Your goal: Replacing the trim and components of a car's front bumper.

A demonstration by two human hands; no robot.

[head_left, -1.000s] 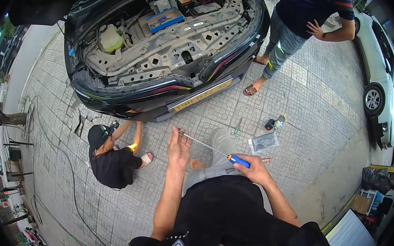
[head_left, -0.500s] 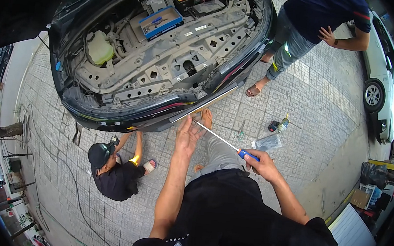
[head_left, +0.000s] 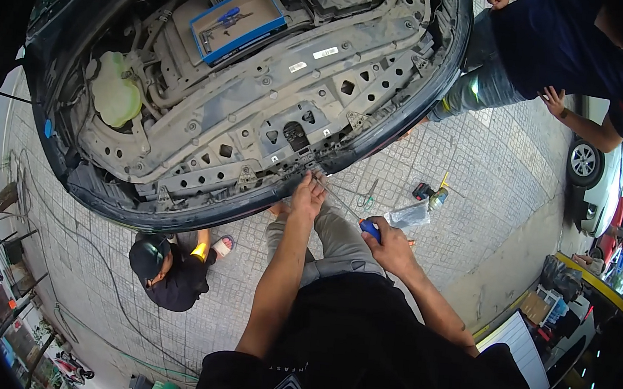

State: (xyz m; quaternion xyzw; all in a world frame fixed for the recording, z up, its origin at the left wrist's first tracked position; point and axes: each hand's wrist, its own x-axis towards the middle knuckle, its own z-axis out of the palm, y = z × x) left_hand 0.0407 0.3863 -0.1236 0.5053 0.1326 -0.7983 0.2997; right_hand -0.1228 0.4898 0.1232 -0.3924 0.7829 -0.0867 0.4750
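My right hand (head_left: 393,248) is wrapped round the blue handle of a long screwdriver (head_left: 370,230). The thin metal shaft slants up and left to the fingers of my left hand (head_left: 309,196). Those fingers are drawn together round the shaft's tip, at the front edge of the car (head_left: 250,215). Whatever they pinch there is too small to make out. Above them, the grey panel (head_left: 233,117) across the open engine bay is full of holes.
A blue-rimmed box (head_left: 256,41) with tools lies in the engine bay. A person in a cap (head_left: 171,275) crouches left; another person (head_left: 549,56) stands right. On the paving lie scissors (head_left: 367,198), a cordless drill (head_left: 437,199) and a clear plastic bag (head_left: 408,215).
I am closer to the car, and the screwdriver's tip and my left fingers have come up to its front edge. The left fingers have curled in. The standing person appears further right.
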